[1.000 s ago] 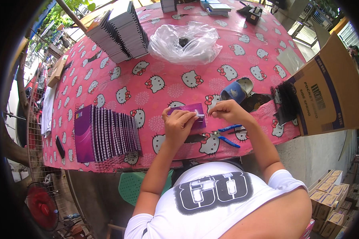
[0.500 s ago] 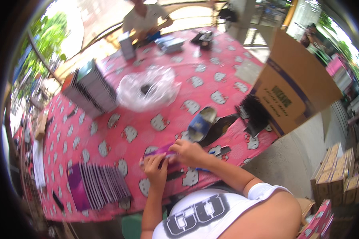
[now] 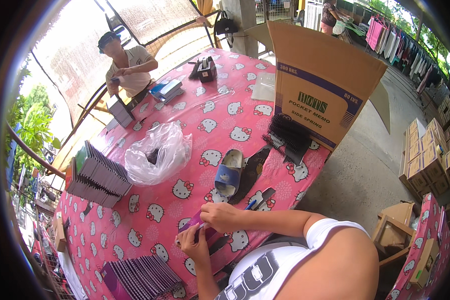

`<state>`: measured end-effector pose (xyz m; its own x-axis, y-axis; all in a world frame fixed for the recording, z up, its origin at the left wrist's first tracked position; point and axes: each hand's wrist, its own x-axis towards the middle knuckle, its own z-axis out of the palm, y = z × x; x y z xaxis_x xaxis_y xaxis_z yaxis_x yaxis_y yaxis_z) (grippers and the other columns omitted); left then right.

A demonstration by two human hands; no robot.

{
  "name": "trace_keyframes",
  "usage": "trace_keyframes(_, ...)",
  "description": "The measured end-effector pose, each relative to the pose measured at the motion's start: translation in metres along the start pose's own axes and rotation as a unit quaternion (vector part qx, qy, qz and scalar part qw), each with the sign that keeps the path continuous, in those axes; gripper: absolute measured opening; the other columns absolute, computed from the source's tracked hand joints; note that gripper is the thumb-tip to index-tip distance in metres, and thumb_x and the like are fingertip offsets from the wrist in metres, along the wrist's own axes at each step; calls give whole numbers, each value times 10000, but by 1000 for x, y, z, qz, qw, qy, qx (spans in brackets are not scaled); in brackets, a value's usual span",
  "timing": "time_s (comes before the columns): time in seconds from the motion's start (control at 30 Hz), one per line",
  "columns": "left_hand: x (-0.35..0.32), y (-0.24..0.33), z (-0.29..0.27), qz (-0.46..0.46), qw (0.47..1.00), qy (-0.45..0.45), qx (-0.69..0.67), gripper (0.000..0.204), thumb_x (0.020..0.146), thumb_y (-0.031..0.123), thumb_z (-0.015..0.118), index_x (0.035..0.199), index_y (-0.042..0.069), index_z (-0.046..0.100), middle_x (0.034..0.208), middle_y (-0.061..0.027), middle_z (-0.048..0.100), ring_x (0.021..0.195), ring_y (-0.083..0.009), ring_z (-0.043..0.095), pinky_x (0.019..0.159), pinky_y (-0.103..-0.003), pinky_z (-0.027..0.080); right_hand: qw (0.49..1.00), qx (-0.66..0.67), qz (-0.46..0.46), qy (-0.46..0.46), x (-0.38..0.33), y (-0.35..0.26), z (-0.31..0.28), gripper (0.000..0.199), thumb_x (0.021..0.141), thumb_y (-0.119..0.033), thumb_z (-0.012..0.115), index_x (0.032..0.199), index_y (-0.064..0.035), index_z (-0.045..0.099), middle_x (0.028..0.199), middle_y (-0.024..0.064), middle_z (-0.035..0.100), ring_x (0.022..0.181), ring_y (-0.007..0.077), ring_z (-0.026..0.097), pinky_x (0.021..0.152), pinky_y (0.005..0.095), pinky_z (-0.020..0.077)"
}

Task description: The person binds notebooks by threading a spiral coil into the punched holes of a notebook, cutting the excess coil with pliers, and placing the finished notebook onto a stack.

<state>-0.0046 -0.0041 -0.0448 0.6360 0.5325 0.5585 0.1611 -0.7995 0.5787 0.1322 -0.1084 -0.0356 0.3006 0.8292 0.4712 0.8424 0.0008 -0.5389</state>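
A purple notebook (image 3: 211, 233) lies on the pink patterned tablecloth in front of me, partly covered by my hands. My left hand (image 3: 194, 241) pinches its near left edge, while my right hand (image 3: 219, 217) has its fingers closed at the upper edge, close beside the left. Whatever small part sits between the fingertips is hidden. Just beyond the right hand rest a blue slipper (image 3: 228, 176) and a dark flat strip (image 3: 252, 172). A blue pen (image 3: 251, 205) lies by my right wrist. Left of my hands, purple spiral notebooks (image 3: 144, 277) lean in an overlapping row.
Black binding coils (image 3: 289, 137) lie before a tall open cardboard box (image 3: 315, 95) at the table's right. A clear plastic bag (image 3: 160, 152) and stacked notebooks (image 3: 97, 175) stand left. Across the table another person (image 3: 130, 70) handles something small. Cartons (image 3: 427, 155) are piled on the floor.
The view has shifted, bringing more of the far person and the right side into sight. Both my hands stay at the purple notebook, with only slight finger movement.
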Motion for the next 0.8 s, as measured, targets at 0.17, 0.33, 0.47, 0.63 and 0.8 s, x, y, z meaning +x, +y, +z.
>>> trace_keyframes(0.17,1,1,-1,16,1000,6,8,176,698,88,792,858,61,723,800,-46,681,797,-201,597,857,-329,404,998,6,31,51,-2,-4,17,115,781,-118,636,762,-29,566,826,111,552,816,293,591,711,376,492)
trace_keyframes(0.33,6,-10,-11,35,999,2,-8,185,692,97,800,858,77,721,809,-24,683,813,-191,603,915,-358,357,978,-160,104,-87,11,58,-58,261,763,-83,615,1021,-44,602,1116,125,558,1053,285,555,872,373,468)
trace_keyframes(0.47,14,-9,-8,32,999,-25,-32,239,669,115,815,882,81,714,848,-29,686,850,-202,605,945,-369,333,971,-133,110,-167,-9,168,-83,576,702,-95,699,1251,-62,526,1358,110,467,1268,300,437,1013,415,405)
trace_keyframes(0.63,8,-18,-3,28,999,-17,0,312,637,154,839,901,72,695,893,-62,674,912,-249,585,903,-386,388,929,-217,42,-296,10,165,-110,816,590,-311,839,1309,-138,494,1322,45,523,1257,268,471,996,388,423)
trace_keyframes(0.8,13,-15,7,33,999,-25,-18,290,631,148,837,857,64,677,865,-71,661,922,-271,577,861,-407,432,960,-178,160,-142,13,185,-80,786,553,-242,835,1267,-109,532,1150,87,623,1066,281,604,910,365,479)
